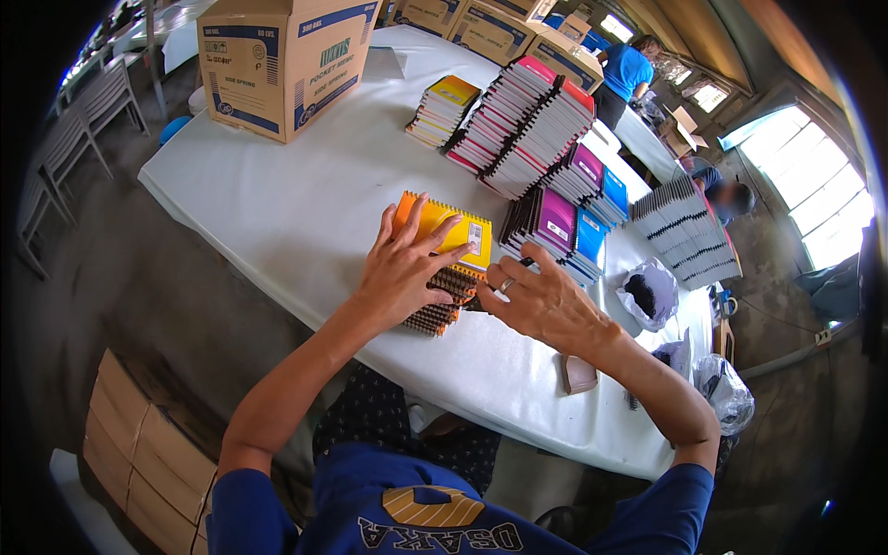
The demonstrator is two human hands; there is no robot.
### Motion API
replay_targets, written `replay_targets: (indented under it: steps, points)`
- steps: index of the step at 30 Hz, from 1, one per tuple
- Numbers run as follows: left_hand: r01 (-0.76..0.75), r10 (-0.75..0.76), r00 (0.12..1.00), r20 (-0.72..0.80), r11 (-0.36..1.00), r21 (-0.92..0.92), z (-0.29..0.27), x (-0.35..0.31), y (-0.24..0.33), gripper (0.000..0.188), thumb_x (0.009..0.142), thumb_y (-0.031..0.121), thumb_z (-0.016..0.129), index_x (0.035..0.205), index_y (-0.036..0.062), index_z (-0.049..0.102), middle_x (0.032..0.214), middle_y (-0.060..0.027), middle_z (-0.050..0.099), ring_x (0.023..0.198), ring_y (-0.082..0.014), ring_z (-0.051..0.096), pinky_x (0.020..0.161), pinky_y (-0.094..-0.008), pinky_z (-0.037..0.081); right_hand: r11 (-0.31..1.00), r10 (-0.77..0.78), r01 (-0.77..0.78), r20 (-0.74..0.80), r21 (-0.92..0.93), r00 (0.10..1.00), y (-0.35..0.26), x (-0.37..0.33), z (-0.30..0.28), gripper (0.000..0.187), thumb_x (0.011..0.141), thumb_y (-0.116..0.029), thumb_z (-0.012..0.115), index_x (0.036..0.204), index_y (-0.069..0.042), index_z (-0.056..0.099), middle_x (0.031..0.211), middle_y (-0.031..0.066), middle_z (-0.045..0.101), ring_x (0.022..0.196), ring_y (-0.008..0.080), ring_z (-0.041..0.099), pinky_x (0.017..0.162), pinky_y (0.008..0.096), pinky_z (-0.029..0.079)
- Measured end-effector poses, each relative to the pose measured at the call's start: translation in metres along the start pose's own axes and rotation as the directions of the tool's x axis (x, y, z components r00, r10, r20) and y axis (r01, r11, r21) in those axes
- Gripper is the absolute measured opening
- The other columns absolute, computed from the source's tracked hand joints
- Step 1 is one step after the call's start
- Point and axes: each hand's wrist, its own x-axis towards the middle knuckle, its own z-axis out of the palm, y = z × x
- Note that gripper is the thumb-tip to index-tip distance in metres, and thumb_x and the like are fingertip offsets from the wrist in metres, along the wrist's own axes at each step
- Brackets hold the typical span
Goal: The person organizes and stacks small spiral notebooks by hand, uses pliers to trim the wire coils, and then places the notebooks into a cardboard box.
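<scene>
Near the table's front middle stands a stack of spiral notebooks (432, 315), their dark wire coils facing me, with a yellow-covered spiral notebook (444, 217) on top. My left hand (407, 264) lies over the yellow cover with its fingers spread, the thumb down by the coils. Close at the stack's right side, my right hand (536, 294) has its fingers curled, a ring on one of them. A small dark tool shows between those fingers; its kind is mostly hidden by the hand. Its tip reaches toward the coils.
Stacked notebooks in red (527, 120), purple (558, 215) and blue (592, 236) stand beyond my hands. A large carton (287, 69) sits at the far left. Plastic bags (650, 294) lie at right, near a brown scrap (580, 375). Other people (629, 69) are farther back.
</scene>
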Motion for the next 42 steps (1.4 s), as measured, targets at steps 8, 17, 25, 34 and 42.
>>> replay_targets:
  steps: [8,17,25,34,42]
  points:
    - [0.013,-0.012,1.0,0.007,0.999,-0.035,0.001,0.001,0.0,0.072,0.062,0.042,0.082,0.13,0.034,0.058,0.145,-0.0003,0.044,0.141,-0.036,0.024,0.113,-0.0557,0.018,0.991,-0.122,0.113,-0.15,-0.071,0.981,-0.013,-0.002,0.02,0.018,0.075,-0.015,0.069,0.092,-0.01,0.065,0.095,-0.0003,0.062,0.093,0.0141,0.058,0.079,0.0313,0.046]
    - [0.015,-0.015,1.0,0.003,1.0,-0.024,0.002,0.003,0.001,0.073,0.061,0.041,0.083,0.13,0.0335,0.058,0.144,-0.0002,0.046,0.14,-0.0362,0.026,0.112,-0.0533,0.02,0.988,0.148,-0.144,-0.094,0.051,0.984,-0.017,-0.007,0.001,0.022,0.077,-0.015,0.067,0.097,-0.007,0.062,0.088,0.0033,0.057,0.085,0.0161,0.057,0.082,0.0352,0.046]
    - [0.032,-0.032,0.999,0.014,0.999,-0.006,0.001,0.003,0.003,0.077,0.059,0.039,0.084,0.131,0.034,0.057,0.143,-0.0005,0.048,0.139,-0.036,0.028,0.112,-0.0538,0.019,0.987,-0.094,0.079,-0.102,-0.139,0.99,-0.005,-0.005,0.025,0.021,0.081,-0.018,0.067,0.1,-0.012,0.061,0.108,-0.002,0.056,0.102,0.0137,0.05,0.09,0.0346,0.041]
    - [0.024,-0.024,0.999,0.026,1.0,0.0,0.0,-0.001,0.001,0.08,0.058,0.036,0.085,0.133,0.0332,0.056,0.145,-0.0006,0.045,0.139,-0.0353,0.027,0.113,-0.0556,0.018,0.959,0.284,-0.271,0.263,-0.086,0.922,-0.05,0.005,0.01,0.012,0.073,-0.015,0.065,0.08,-0.006,0.067,0.092,0.0075,0.061,0.092,0.0209,0.057,0.083,0.0326,0.041]
    - [0.025,-0.025,0.999,0.028,1.0,-0.016,0.001,-0.002,0.002,0.081,0.06,0.036,0.085,0.134,0.0336,0.054,0.146,-0.0008,0.044,0.139,-0.0359,0.027,0.113,-0.0557,0.017,0.99,-0.088,0.084,-0.036,-0.109,0.995,-0.009,-0.007,0.023,0.025,0.08,-0.019,0.068,0.103,-0.01,0.063,0.108,-0.0018,0.058,0.111,0.0117,0.049,0.098,0.0363,0.036]
